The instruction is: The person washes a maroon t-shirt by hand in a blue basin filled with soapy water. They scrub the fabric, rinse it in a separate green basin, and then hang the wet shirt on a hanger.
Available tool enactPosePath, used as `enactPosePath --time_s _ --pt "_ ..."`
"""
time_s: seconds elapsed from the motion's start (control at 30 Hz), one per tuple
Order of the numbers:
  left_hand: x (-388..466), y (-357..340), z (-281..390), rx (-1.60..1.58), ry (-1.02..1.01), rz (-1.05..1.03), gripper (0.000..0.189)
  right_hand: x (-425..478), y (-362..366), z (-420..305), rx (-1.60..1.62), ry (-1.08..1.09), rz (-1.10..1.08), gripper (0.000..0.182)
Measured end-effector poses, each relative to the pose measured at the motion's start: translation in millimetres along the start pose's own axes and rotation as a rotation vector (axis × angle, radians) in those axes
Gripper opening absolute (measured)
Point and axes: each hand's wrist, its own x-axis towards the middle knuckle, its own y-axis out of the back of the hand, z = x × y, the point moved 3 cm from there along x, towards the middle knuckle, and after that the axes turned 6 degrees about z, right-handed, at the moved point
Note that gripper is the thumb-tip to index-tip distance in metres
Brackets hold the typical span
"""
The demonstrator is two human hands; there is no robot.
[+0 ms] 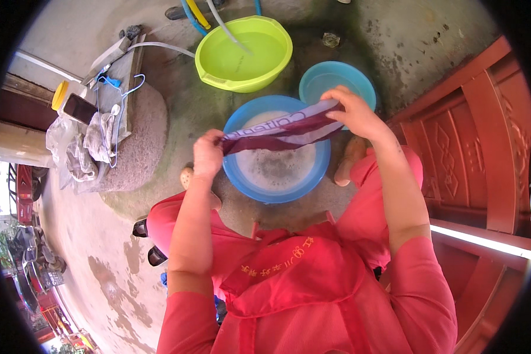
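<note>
Between my hands stretches a wet-looking purple and lilac cloth point(283, 129) with lettering, held above a blue plastic basin point(276, 198) of sudsy water. My left hand point(209, 150) grips its left end, and my right hand point(347, 108) pinches the other end between thumb and fingers. Beyond my right hand, partly behind it, stands a smaller turquoise basin point(309, 79) with water in it. A lime-green basin point(203, 75) of water sits farther off, with a pale hose point(225, 27) hanging into it.
At the left, a stone slab point(146, 141) bears a blue wire hanger point(123, 95), a phone point(79, 108), rumpled cloths point(99, 141) and a yellow-lidded container point(60, 95). A carved red wooden door point(451, 155) stands at the right. Dark shoes point(157, 256) lie by my left leg.
</note>
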Motion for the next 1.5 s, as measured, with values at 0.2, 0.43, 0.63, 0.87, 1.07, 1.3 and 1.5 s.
enactPosePath --time_s 0.2,0.43,0.63,0.87,1.07,1.3,1.5 --pt "24.0 30.2 -36.0 -0.247 0.148 0.197 0.023 -8.8 -7.2 38.7 -0.158 -0.066 -0.026 0.027" --pt "13.9 24.7 -11.1 -0.704 0.502 0.233 0.021 -10.7 -20.6 37.6 0.080 -0.248 -0.183 0.024" --pt "13.6 22.6 -6.0 -0.722 0.685 0.201 0.044 -19.5 -30.0 2.4 0.864 -0.451 -0.393 0.034" --pt "17.0 23.1 -16.8 -0.938 0.836 0.327 0.039 -13.6 -35.6 18.4 0.443 -0.413 0.022 0.023" --pt "24.1 21.2 -57.1 -1.215 0.687 0.359 0.029 -4.9 -24.4 11.8 -0.267 -0.141 0.433 0.020" --pt "24.5 47.3 3.1 -0.044 -0.081 0.435 0.032 -6.1 -7.8 36.4 -0.251 -0.215 0.323 0.018" --pt "28.4 31.9 -12.2 0.033 0.112 0.015 0.030 -0.8 -14.9 55.9 0.669 -0.546 -0.174 0.041"
